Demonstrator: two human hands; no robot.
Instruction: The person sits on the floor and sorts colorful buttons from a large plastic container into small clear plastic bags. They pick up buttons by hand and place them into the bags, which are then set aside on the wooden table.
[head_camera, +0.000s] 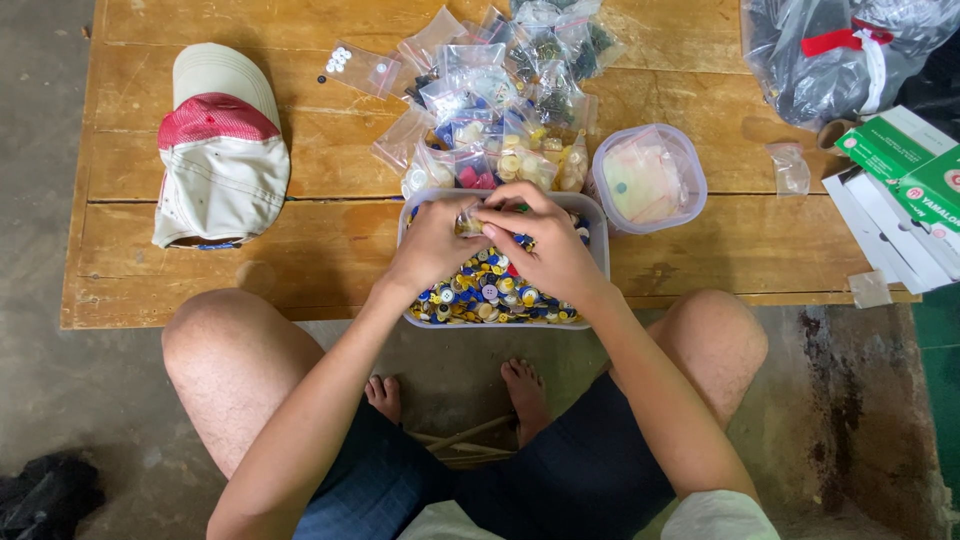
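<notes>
Left hand (432, 243) and right hand (540, 245) meeting over button tub (598, 225), fingers pinched shut on small clear bag (470, 220); loose buttons (490, 295) just below fingertips.

Seated person viewed from above. Both forearms extend forward from the lower edge of the view and converge at centre. The left hand (432, 245) is curled, knuckles up, its fingertips pinched together. The right hand (545, 245) lies palm down, fingers bent toward the left hand; the two grips meet fingertip to fingertip. Bare knees spread to either side; bare feet rest on the floor between them.
</notes>
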